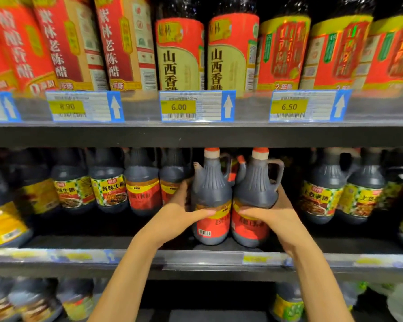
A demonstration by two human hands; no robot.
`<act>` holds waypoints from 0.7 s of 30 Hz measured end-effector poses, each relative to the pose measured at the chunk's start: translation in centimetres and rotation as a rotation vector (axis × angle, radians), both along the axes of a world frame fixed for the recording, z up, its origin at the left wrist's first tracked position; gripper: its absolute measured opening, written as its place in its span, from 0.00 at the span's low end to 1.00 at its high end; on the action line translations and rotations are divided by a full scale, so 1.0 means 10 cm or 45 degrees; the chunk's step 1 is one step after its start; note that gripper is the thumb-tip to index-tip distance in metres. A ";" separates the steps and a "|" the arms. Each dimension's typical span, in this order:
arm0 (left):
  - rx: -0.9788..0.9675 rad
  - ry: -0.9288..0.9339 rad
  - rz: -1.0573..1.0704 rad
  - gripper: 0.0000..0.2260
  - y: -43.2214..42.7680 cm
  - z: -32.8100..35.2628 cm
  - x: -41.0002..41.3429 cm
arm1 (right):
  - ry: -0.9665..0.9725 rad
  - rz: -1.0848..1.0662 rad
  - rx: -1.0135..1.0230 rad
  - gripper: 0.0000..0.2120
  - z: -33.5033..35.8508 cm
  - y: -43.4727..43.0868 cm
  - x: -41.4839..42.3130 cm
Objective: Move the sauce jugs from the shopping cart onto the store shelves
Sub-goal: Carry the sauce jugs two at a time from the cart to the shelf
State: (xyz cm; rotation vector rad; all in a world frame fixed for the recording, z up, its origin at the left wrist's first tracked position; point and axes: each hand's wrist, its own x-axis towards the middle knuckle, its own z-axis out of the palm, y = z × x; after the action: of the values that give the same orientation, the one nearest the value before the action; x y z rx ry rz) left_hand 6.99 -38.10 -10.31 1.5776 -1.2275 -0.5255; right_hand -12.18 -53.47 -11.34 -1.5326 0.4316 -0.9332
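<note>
I am looking at the middle shelf [196, 256]. Two sauce jugs stand on it side by side, touching, a little past the front edge. The left jug [211, 198] and the right jug [254, 201] both have red caps and red labels, with handles pointing to about 2 o'clock.

My left hand [184, 217] is wrapped around the left jug, thumb across the label, fingers round the far side at 9 o'clock. My right hand [272, 217] is wrapped around the right jug the same way, fingers round the side at 3 o'clock. Both hands squeeze inward, so the jugs press together.

I think the step now is sliding the pair back into the gap. The other red-label jugs [143, 189] sit at 9 o'clock, and the jugs with yellow and green labels [321, 198] at 3 o'clock. To do it well, I would push both low down, slow and even, keep them upright, and face the labels forward. I cannot see the cart.
</note>
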 end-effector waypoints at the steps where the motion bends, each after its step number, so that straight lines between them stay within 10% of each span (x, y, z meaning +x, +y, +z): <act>1: 0.019 -0.133 0.035 0.43 0.02 0.01 -0.03 | 0.005 -0.028 -0.004 0.42 -0.01 0.00 0.01; 5: -0.084 -0.626 0.296 0.40 0.08 0.07 -0.19 | 0.126 -0.323 -0.105 0.40 0.01 0.09 0.03; 21: 0.029 -0.769 0.613 0.40 -0.27 0.18 -0.24 | 0.275 -0.269 -0.144 0.33 0.12 -0.16 0.03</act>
State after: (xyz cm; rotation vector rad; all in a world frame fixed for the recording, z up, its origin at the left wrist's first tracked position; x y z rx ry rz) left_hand 4.58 -40.78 -8.54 2.0472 -1.1995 0.2704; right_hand -11.84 -55.03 -10.12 -1.7226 0.7164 -0.9706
